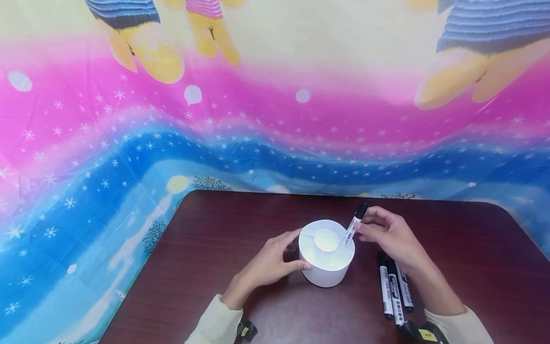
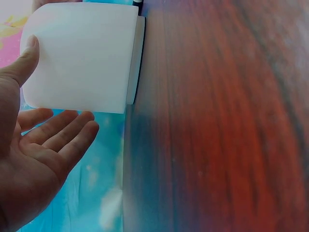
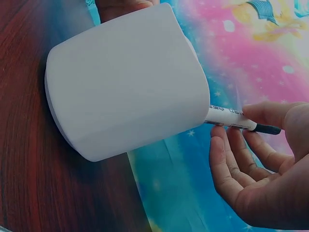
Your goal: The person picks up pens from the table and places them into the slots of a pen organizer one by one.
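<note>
A white round pen holder [image 1: 327, 274] with a central cup and several compartments stands upright on the table. My left hand [image 1: 268, 260] holds its left side, thumb on the front wall and fingers round the back; in the left wrist view the thumb of the left hand [image 2: 41, 159] lies against the white wall. My right hand [image 1: 393, 234] pinches a black-capped whiteboard marker [image 1: 352, 228] between thumb and fingers. The marker tilts, cap up, with its lower end inside the holder's right compartment. In the right wrist view, the holder hides that lower end.
Several more black-capped markers [image 1: 392, 291] lie side by side on the dark red wooden table [image 1: 215, 229], below my right forearm. A colourful printed cloth [image 1: 275, 119] hangs behind the table's far edge.
</note>
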### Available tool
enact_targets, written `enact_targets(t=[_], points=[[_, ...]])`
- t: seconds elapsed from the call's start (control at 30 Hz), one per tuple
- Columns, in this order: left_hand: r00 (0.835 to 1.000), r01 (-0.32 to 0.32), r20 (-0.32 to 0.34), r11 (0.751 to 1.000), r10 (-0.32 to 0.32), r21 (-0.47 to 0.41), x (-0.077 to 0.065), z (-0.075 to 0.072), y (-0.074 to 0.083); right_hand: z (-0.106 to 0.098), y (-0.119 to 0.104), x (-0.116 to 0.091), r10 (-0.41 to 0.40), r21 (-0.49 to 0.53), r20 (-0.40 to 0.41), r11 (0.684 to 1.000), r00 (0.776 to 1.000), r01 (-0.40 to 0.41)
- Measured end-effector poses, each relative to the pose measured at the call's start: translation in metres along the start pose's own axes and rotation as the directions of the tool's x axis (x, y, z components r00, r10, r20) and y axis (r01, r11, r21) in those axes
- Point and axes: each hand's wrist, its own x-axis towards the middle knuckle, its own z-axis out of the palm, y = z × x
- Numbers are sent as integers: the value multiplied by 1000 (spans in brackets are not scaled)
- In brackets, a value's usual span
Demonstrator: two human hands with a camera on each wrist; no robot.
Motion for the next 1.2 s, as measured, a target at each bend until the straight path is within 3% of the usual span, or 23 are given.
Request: enact_targets(t=[0.43, 0.9, 1.2], points=[[1000, -15, 6, 1000, 15, 14, 0, 1, -1, -2, -3, -5, -3, -71, 27, 997, 1000, 5], [1000, -10, 3, 1000, 10, 22, -1, 0, 2, -7, -4, -6, 46, -126, 48, 991, 998, -40], [1000, -7, 0, 1000, 7, 23, -1, -1, 2, -16, 3, -13, 34, -105, 55, 994, 998, -28]])
